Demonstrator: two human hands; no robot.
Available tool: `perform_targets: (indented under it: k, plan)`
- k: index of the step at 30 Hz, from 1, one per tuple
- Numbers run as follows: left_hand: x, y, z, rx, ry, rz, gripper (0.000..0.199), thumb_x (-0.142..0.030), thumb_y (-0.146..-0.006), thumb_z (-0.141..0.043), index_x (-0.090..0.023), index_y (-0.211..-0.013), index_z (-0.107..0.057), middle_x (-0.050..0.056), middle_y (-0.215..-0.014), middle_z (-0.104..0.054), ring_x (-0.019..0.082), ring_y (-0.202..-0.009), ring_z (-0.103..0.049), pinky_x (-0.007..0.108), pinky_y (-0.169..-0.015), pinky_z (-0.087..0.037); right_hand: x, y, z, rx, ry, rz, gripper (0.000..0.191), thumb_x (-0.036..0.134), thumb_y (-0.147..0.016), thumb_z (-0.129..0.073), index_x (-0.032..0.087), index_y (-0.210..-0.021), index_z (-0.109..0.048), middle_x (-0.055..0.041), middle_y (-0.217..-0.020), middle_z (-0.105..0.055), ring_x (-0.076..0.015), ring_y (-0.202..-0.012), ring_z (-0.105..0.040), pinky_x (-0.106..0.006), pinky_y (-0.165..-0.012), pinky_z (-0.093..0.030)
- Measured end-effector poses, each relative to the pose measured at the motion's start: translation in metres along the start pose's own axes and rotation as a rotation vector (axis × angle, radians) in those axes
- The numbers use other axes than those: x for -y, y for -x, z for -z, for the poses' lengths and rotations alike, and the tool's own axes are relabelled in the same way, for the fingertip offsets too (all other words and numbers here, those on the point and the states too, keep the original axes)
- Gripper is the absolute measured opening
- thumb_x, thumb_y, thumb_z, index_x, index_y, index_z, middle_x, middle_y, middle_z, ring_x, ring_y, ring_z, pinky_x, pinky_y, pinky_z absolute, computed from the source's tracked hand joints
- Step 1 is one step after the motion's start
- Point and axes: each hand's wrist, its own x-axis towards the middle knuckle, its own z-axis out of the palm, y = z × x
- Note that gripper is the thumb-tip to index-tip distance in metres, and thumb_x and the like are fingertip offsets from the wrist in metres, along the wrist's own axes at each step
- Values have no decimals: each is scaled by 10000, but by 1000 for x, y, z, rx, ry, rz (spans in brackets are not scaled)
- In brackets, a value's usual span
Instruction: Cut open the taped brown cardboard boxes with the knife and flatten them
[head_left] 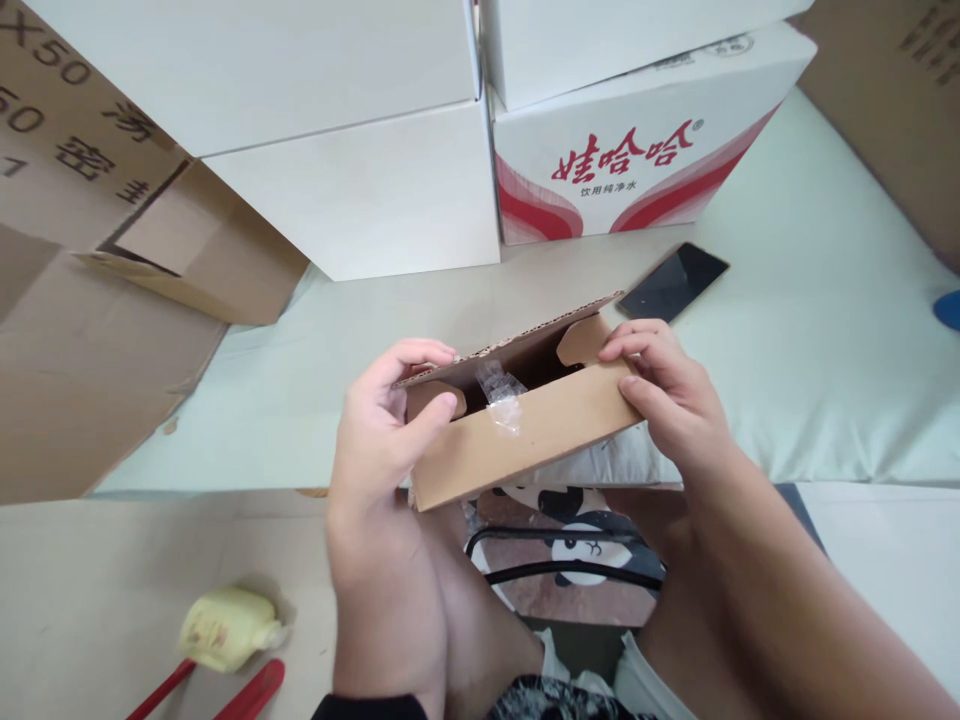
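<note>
Between my hands is a small brown cardboard box [525, 425], tilted at the table's front edge with its top partly open. A strip of clear tape [502, 395] sticks to its near panel and spans the opening. My left hand [386, 420] grips the box's left end, thumb on the near edge and fingers at the back. At the right end, my right hand [667, 390] pinches the corner beside a small inner flap [585, 342]. The inside of the box is dark, so its contents cannot be made out.
A black phone [675, 283] lies on the pale green table cover [795, 400]. White cartons [420, 190] and a red-printed water carton [600, 190] stand behind. Large brown cartons [90, 340] flank the left. On the floor lies a yellow bottle [227, 628].
</note>
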Motion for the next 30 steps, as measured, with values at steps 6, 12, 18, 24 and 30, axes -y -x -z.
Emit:
perform_targets:
  k: [6,12,18,24,30]
  plan:
    - [0,2,1,41,-48,-4,203,-193,-777,-724,-234,-974,-695,37,-1070,-729,201,-1018,-690,348,-906,-569,1,-1,1,18,-22,4,265,120,-866,-536,303,-983,-689,-36,-1086,-602,-231,-1112,-591,-446,-999,-473]
    - [4,2,-1,5,-136,71,198,-154,-799,-651,-240,-970,-704,35,-1084,-738,211,-1045,-694,369,-949,-572,-5,1,0,16,-18,-49,158,279,-902,-573,300,-998,-696,-67,-1258,-565,-296,-1301,-532,-538,-1136,-409]
    - [10,-1,-1,-24,-188,100,244,-122,-808,-570,-245,-943,-732,36,-1045,-756,217,-1031,-704,384,-974,-572,-24,2,7,249,-38,-43,636,731,-721,-744,301,-1166,-600,-111,-1659,-315,-420,-1562,-274,-623,-1199,-336]
    - [10,0,-1,-28,-148,96,231,-123,-811,-573,-243,-922,-735,31,-1035,-763,209,-1023,-709,375,-973,-569,-25,0,15,374,18,-24,781,611,-625,-886,298,-1245,-529,-165,-1651,-333,-412,-1556,-318,-621,-1186,-368]
    - [3,-2,-1,-51,-81,168,113,-208,-814,-649,-226,-883,-737,42,-1019,-766,215,-1003,-712,367,-936,-574,-20,-2,17,358,41,7,760,608,-623,-892,268,-1220,-565,-193,-1635,-335,-435,-1560,-298,-622,-1167,-385]
